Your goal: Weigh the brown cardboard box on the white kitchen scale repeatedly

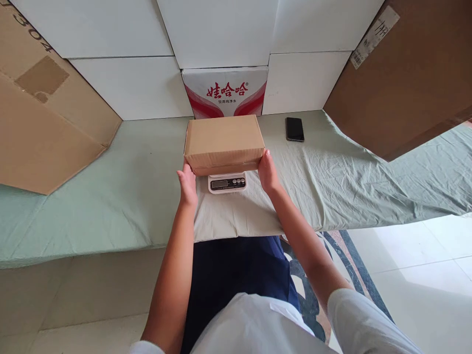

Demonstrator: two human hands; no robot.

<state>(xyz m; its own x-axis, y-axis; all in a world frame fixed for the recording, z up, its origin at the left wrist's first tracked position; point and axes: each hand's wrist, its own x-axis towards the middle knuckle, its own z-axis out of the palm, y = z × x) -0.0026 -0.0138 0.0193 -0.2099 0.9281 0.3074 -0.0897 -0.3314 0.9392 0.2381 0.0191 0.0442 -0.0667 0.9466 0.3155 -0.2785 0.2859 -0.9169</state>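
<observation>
Between my two hands is a closed brown cardboard box (224, 135), right over a small white kitchen scale (227, 183). My left hand (188, 184) grips the box's left end near its lower front corner, thumb pointing out to the side. At the right end, my right hand (268, 171) presses against the box with its fingers along the side. The scale's display and buttons show in front of the box, while its weighing plate is mostly hidden beneath. Whether the box rests on the plate or is held just above it, I cannot tell.
A black phone (294, 129) lies on the green cloth (155, 162) right of the box. Behind stands a white and red printed carton (225, 93) against white panels (221, 34). Large cardboard sheets lean at the left (55, 123) and right (409, 78).
</observation>
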